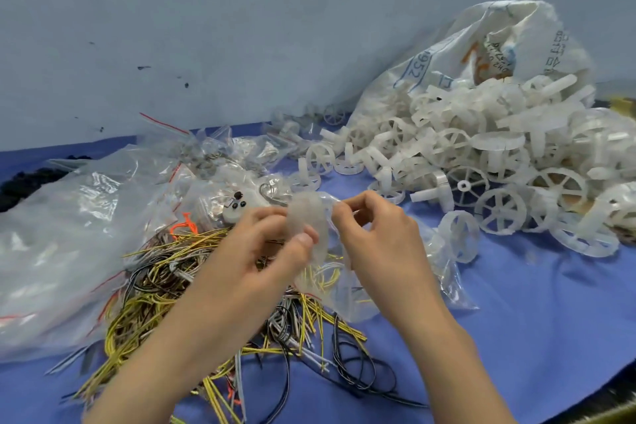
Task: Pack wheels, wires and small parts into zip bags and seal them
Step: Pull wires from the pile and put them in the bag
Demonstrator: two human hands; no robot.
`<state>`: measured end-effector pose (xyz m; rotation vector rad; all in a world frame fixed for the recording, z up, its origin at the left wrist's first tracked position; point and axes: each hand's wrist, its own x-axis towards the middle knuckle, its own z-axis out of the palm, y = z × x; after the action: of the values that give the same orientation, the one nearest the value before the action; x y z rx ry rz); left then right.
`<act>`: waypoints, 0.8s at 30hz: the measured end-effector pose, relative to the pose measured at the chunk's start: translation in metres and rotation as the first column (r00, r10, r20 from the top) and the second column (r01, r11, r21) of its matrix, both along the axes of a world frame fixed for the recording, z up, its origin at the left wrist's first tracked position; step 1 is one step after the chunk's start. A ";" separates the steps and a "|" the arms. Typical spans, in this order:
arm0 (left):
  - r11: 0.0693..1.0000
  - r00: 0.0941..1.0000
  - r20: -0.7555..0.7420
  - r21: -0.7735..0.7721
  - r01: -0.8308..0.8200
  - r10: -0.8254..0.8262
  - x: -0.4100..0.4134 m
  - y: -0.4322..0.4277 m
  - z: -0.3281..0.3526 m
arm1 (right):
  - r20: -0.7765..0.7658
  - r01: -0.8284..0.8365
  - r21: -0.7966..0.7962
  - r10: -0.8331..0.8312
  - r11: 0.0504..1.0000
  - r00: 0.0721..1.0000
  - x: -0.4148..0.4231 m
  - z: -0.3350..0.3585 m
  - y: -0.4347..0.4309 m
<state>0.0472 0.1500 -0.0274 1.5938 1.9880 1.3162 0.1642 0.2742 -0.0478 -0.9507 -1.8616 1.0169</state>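
- Centrally, both hands meet above the table (516, 313), which is covered in blue cloth.
- Left hand (265, 244): fingers and thumb curled round a translucent white wheel (309, 227), held upright at the mouth of a small clear zip bag (347, 286).
- Right hand (375, 234): fingertips pinching the upper edge of the same zip bag, just beside the wheel.
- The zip bag hangs from the hands over a tangle of wires (165, 289), yellow, black and grey, spread under both forearms.
- Loose wheel (459, 236) stands on edge just right of the right hand.
- Large heap of white wheels (481, 155) spills from a woven sack (447, 55) at the right rear.
- Stack of clear zip bags with red seal strips (69, 234) lies at left; smaller filled bags (206, 151) sit behind it, contents too blurred to identify.
- Small white part with black dots (237, 205) rests just behind the left hand.
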 end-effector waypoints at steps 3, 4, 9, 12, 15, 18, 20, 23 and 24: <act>0.994 0.985 -0.173 -0.102 -0.045 0.027 0.003 0.002 -0.012 | -0.003 0.007 0.037 -0.007 0.999 1.000 -0.003 0.001 -0.007; 0.989 0.975 -0.215 -0.122 -0.080 0.053 0.006 0.003 -0.016 | 0.008 0.010 0.052 -0.010 0.999 1.000 -0.004 0.001 -0.010; 0.978 0.920 -0.368 -0.098 -0.184 0.136 0.014 0.007 -0.029 | 0.095 0.036 0.170 -0.053 0.985 0.994 -0.009 -0.005 -0.023; 0.985 0.929 -0.359 -0.103 -0.139 0.094 0.012 0.007 -0.029 | 0.110 0.055 0.206 -0.078 0.977 0.991 -0.008 -0.005 -0.023; 0.990 0.929 -0.369 -0.125 -0.061 0.011 0.006 0.005 -0.028 | 0.129 0.066 0.256 -0.102 0.964 0.986 -0.007 -0.005 -0.025; 0.993 0.908 -0.418 -0.111 -0.036 -0.014 0.002 0.002 -0.025 | 0.159 0.068 0.306 -0.121 0.950 0.980 -0.006 -0.002 -0.028; 0.996 0.894 -0.447 -0.081 -0.038 -0.002 0.001 0.001 -0.020 | 0.188 0.059 0.325 -0.126 0.944 0.974 -0.006 0.001 -0.031; 0.999 0.890 -0.455 -0.029 -0.037 0.020 0.004 0.005 -0.022 | 0.230 0.027 0.333 -0.109 0.942 0.967 -0.007 0.005 -0.038; 0.999 0.895 -0.445 -0.012 -0.047 0.037 0.006 0.007 -0.023 | 0.237 0.019 0.336 -0.104 0.942 0.966 -0.007 0.006 -0.040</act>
<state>0.0532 0.1566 -0.0504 1.9939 2.2913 0.9975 0.1570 0.2342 -0.0419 -0.9594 -2.1135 0.5362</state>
